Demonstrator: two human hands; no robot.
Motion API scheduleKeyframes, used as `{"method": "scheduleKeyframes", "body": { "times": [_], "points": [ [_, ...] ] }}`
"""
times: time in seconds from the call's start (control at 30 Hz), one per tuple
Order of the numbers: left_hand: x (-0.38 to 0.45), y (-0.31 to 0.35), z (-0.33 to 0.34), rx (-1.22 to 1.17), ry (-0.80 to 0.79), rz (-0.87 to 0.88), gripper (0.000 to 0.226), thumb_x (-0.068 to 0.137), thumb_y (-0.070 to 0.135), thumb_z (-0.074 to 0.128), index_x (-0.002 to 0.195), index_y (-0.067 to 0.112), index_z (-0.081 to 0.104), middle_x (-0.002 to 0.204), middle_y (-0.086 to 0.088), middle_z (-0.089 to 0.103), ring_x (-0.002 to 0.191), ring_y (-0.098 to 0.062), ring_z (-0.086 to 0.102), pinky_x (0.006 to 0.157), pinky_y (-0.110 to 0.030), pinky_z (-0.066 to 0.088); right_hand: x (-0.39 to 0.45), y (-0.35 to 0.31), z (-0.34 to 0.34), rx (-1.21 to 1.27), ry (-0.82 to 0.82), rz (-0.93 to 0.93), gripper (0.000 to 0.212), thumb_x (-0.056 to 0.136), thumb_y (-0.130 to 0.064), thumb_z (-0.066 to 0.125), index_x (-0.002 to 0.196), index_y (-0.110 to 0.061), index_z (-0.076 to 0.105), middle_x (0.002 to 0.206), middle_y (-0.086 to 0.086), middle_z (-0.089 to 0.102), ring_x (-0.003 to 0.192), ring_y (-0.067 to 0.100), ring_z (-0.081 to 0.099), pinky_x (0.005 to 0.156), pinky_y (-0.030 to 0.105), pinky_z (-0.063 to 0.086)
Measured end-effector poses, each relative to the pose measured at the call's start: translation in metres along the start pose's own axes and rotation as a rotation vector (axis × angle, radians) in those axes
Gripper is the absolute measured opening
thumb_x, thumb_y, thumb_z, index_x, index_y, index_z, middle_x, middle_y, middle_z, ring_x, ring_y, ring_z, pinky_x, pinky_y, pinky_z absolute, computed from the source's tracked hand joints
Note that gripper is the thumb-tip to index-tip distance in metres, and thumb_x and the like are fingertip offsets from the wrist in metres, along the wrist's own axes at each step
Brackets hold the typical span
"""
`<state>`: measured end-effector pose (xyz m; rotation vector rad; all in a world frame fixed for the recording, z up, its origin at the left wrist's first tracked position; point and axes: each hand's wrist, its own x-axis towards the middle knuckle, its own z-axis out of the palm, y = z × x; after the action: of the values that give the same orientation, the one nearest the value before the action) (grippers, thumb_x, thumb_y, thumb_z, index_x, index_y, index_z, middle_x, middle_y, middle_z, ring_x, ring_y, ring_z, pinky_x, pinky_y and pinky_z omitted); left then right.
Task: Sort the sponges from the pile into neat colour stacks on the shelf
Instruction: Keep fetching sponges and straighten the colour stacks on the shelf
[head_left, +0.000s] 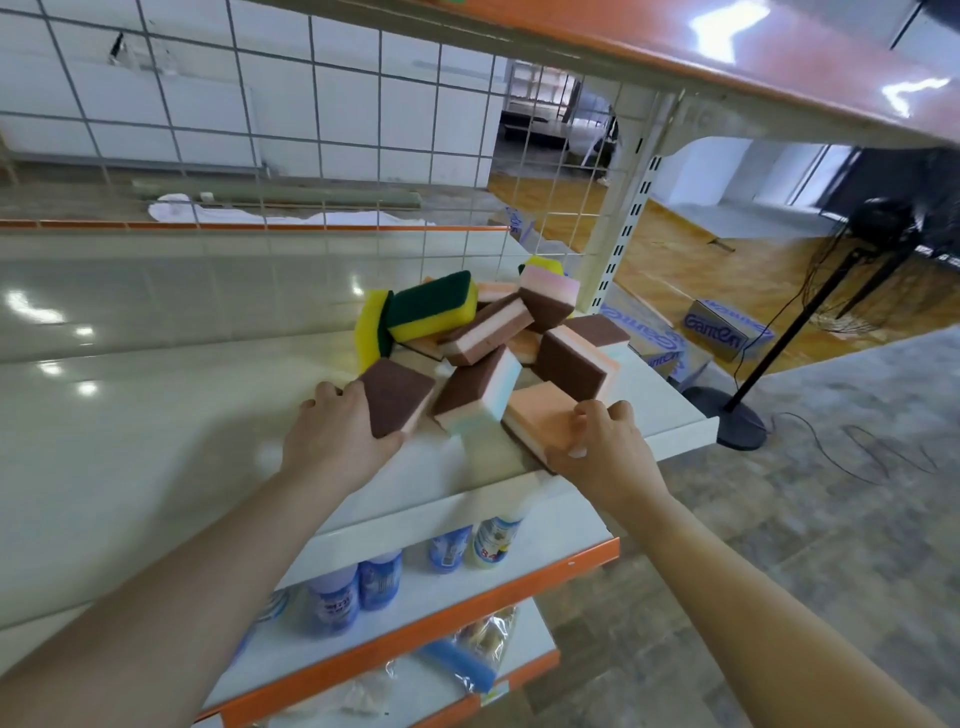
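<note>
Two hands at the near edge of the pile of sponges (488, 338), both reaching from the front of the white shelf (156, 415). Left hand (337, 431) at the pile's near-left corner, fingers and thumb curled around a brown-topped sponge (397, 395), scouring face up. Right hand (602, 441) at the pile's near-right corner, fingers curled over the far edge and thumb on the near edge of an orange sponge (540, 415), foam side up, at the shelf's front lip. Between the two held pieces, a brown-and-white sponge (478, 389) tilted on edge. Behind these, more brown-faced sponges heaped at mixed angles; at the pile's far-left side, two yellow sponges with green pads (415, 312). Behind the pile, a wire grid panel (311, 130). Below the pile, on a lower shelf, blue-labelled bottles (384, 577). Right of the pile, on the floor, a standing fan (878, 228) and cardboard boxes (727, 327).
</note>
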<state>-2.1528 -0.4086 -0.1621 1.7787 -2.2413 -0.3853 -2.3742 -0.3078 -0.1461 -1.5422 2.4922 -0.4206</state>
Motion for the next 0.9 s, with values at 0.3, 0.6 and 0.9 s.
{"method": "scheduleKeyframes", "body": {
  "times": [0.3,0.6,0.9],
  "points": [
    [-0.03,-0.023,-0.024,-0.047,0.016,0.107,0.064,0.081,0.046,0.063,0.13,0.01,0.041,0.114,-0.014,0.048,0.103,-0.032,0.052,0.077,-0.033,0.039,-0.041,-0.023,-0.005,-0.027,0.049,0.12,0.059,0.085,-0.038,0.061,0.132,-0.011,0.038,0.123,0.011,0.038,0.102,0.029,0.052,0.083,0.037,0.05],
    [-0.069,-0.055,-0.046,-0.068,0.018,0.211,0.069,0.078,0.048,0.065,0.13,0.012,0.04,0.115,-0.014,0.049,0.104,-0.031,0.052,0.081,-0.036,0.042,-0.096,-0.064,-0.002,-0.041,0.072,0.17,0.064,0.084,-0.04,0.063,0.135,-0.013,0.035,0.126,0.009,0.036,0.107,0.029,0.05,0.085,0.036,0.048],
    [-0.109,-0.099,-0.06,-0.06,0.035,0.184,0.066,0.075,0.042,0.071,0.12,0.004,0.042,0.117,-0.017,0.044,0.104,-0.032,0.049,0.083,-0.034,0.04,-0.144,-0.097,0.016,-0.032,0.008,0.108,0.074,0.078,-0.036,0.07,0.135,-0.008,0.032,0.131,0.012,0.031,0.1,0.029,0.055,0.085,0.034,0.049]
  ]
}}
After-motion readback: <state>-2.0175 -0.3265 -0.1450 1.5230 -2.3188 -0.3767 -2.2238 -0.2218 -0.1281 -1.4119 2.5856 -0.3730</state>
